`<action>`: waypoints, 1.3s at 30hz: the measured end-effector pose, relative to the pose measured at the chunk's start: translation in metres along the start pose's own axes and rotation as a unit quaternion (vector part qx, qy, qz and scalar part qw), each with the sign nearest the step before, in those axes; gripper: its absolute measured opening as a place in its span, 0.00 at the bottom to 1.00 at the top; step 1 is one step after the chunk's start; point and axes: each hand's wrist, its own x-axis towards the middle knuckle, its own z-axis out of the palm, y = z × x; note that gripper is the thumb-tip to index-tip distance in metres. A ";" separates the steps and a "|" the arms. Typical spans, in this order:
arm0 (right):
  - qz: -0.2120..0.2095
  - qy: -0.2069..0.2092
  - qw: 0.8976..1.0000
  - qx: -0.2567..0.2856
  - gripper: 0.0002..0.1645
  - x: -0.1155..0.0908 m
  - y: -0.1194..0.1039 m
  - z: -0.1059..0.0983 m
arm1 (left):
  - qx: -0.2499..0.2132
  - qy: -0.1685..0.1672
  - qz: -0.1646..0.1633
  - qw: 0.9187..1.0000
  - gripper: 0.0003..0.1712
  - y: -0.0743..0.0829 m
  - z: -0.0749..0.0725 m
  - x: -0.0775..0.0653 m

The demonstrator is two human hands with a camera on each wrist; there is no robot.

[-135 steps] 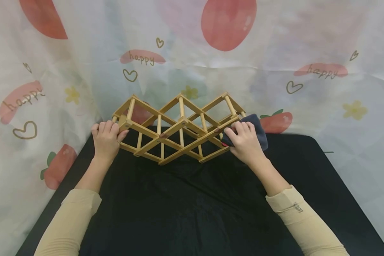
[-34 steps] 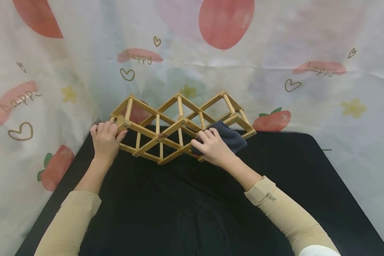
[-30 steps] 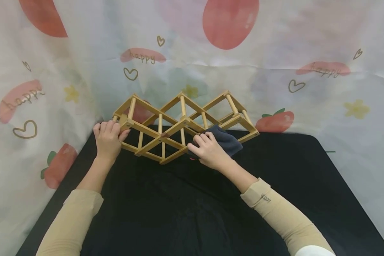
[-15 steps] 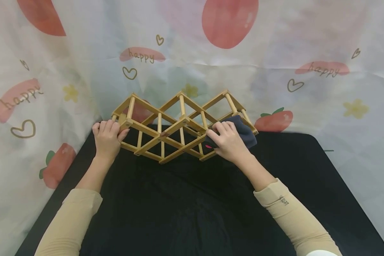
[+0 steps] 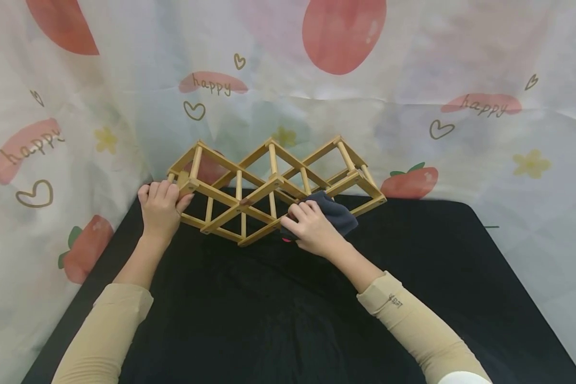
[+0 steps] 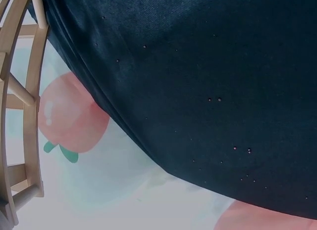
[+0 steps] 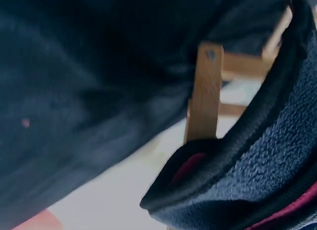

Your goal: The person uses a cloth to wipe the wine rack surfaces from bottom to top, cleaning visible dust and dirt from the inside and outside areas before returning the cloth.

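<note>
A folding wooden lattice rack (image 5: 259, 184) of slats and dowels stands at the back of the black table in the head view. My left hand (image 5: 160, 210) grips its left end. With curled fingers my right hand (image 5: 312, 226) holds a dark blue-grey cloth (image 5: 338, 216) against a slat in the rack's lower right half. Close up in the right wrist view, the cloth (image 7: 257, 155) looks fuzzy, with a black edge and some red, and covers part of a slat (image 7: 205, 91). Only part of the rack (image 6: 29, 106) shows in the left wrist view; the left hand is not seen there.
The black cloth-covered table (image 5: 278, 314) stretches in front of the rack. Close behind it hangs a pale curtain (image 5: 403, 64) printed with fruit, hearts and "happy". The table's right edge slants off beyond my right arm.
Over the last seconds my right hand slides the cloth left, back right, then left and down again along the slat. My left hand and the rack stay in place.
</note>
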 end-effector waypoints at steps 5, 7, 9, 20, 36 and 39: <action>0.001 -0.005 1.000 0.002 0.27 -0.001 -0.001 0.003 | 0.002 0.001 0.001 1.000 0.30 0.000 0.000 0.000; 0.010 0.000 1.000 0.003 0.27 -0.003 0.003 -0.003 | 0.002 0.000 0.001 1.000 0.30 0.000 0.000 0.001; 0.023 0.008 1.000 -0.001 0.27 -0.004 0.010 -0.013 | 0.002 0.000 0.001 1.000 0.30 0.000 -0.001 0.001; 0.081 0.042 0.996 -0.018 0.29 -0.008 0.040 -0.057 | -0.002 -0.003 -0.002 1.000 0.30 0.001 -0.002 0.001; 0.014 0.006 1.000 0.000 0.28 0.000 -0.004 0.006 | 0.008 0.001 0.002 1.000 0.29 0.001 -0.001 0.001; 0.017 0.013 1.000 0.003 0.30 -0.001 -0.001 0.001 | 0.013 -0.001 0.002 1.000 0.30 0.001 -0.002 0.001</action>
